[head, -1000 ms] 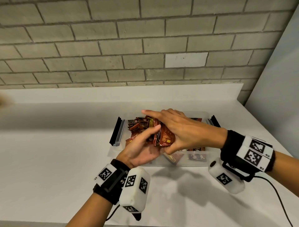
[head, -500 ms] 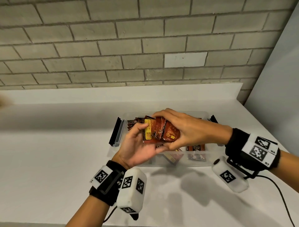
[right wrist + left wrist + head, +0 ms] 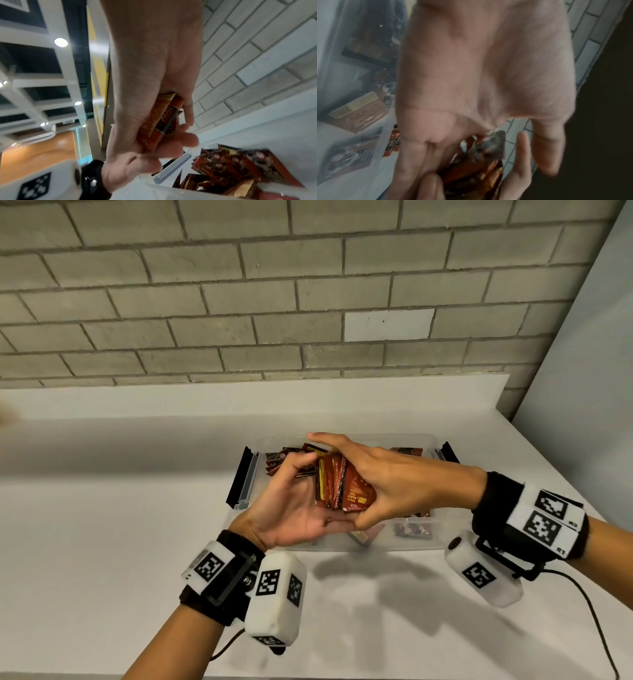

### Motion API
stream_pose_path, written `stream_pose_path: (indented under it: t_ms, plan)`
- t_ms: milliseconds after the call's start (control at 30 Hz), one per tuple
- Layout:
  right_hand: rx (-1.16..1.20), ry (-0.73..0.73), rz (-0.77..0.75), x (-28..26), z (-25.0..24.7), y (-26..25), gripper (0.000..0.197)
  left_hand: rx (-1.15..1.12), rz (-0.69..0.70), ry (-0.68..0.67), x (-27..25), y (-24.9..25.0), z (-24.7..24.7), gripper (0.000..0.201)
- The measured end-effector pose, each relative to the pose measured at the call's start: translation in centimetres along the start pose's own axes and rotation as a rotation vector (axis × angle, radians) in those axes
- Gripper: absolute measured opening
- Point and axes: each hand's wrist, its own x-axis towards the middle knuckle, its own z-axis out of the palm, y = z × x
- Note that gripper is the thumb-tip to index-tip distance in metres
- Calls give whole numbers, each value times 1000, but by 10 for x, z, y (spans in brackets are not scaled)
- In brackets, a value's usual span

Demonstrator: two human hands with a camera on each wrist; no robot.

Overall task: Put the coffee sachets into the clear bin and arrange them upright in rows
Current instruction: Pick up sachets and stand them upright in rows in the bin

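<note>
You've raised the sachet stack [image 3: 342, 486], both hands [image 3: 291, 505] gripping it above the clear bin [image 3: 411, 542]; rows remain unmade.

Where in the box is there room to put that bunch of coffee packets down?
Bare floor shows in the clear bin between the left pile of sachets and a few by the right wall. The left end is crowded. The hands hide the middle.
</note>
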Motion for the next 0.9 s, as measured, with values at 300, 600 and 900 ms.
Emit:
stream_pose_path:
  t_ms: [300, 600, 900]
  plan:
    - [65, 140, 52, -4, -7, 5, 93, 129, 103, 160, 1, 3, 6, 64]
    - [-229, 41, 14, -3, -4, 15, 105, 446, 10, 310, 21, 11, 9, 69]
    - [-110, 83, 5, 0, -19, 34, 105, 382, 45, 223, 53, 4, 18, 60]
